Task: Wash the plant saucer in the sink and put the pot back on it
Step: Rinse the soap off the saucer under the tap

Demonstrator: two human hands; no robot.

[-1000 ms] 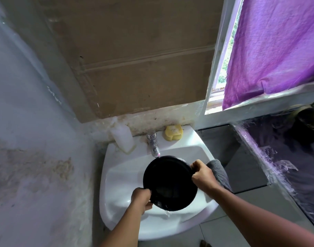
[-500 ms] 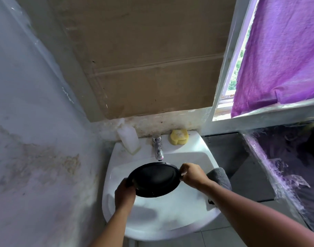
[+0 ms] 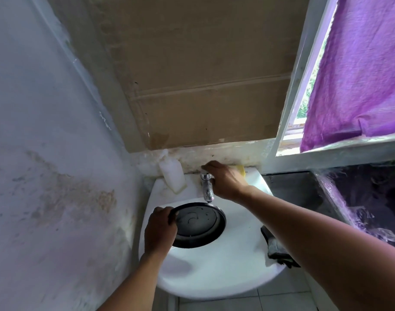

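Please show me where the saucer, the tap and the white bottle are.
saucer [image 3: 198, 223]: head view, on its dark inner face.
tap [image 3: 207, 189]: head view, on the chrome spout.
white bottle [image 3: 172, 173]: head view, on its side.

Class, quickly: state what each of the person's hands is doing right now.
Left hand: grips the black saucer's rim over the sink.
Right hand: at the tap; grip cannot be told.

A white bottle [image 3: 172, 176] is set at the back left rim, a yellow soap [image 3: 242, 169] at the back right. A dark cloth [image 3: 274, 248] is draped at the right. A purple curtain [image 3: 358, 70] is hung over the window.
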